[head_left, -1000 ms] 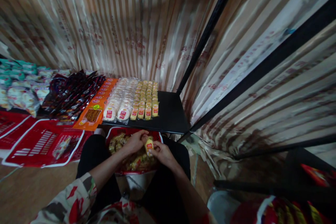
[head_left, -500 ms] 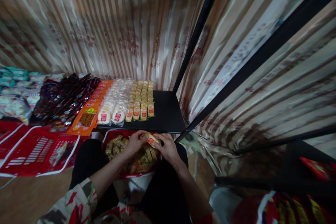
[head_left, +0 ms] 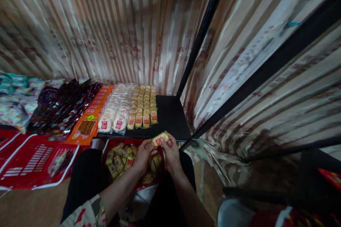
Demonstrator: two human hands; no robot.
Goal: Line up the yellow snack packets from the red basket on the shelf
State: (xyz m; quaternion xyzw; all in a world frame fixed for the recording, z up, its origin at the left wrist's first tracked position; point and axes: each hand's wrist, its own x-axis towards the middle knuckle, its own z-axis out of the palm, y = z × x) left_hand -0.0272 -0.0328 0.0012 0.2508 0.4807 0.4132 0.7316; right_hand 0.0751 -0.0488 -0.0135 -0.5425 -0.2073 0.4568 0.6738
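Observation:
A small yellow wrapped snack cake (head_left: 160,139) with a red label is held up between my two hands, over the front edge of the shelf. My right hand (head_left: 171,150) pinches it from the right, thumb across its face. At its left end, the closed fingers of my left hand (head_left: 144,153) grip it. Below, a red basket (head_left: 104,150) between my knees holds many similar wrapped snack cakes (head_left: 117,159), partly hidden by my forearms. More of them stand in neat yellow rows (head_left: 144,108) on the black shelf (head_left: 170,113).
Left of the yellow rows lie white round packaged crackers (head_left: 113,108), an orange snack bag (head_left: 86,124), dark shiny packets (head_left: 61,103) and white-green packets (head_left: 16,95). A red basket (head_left: 32,163) with white handles is at left. Black shelf posts (head_left: 202,28) rise at right before striped curtains.
The snack cake and both hands have shifted slightly right. The label now faces up more plainly, and my left hand has moved off the cake's top to its left end.

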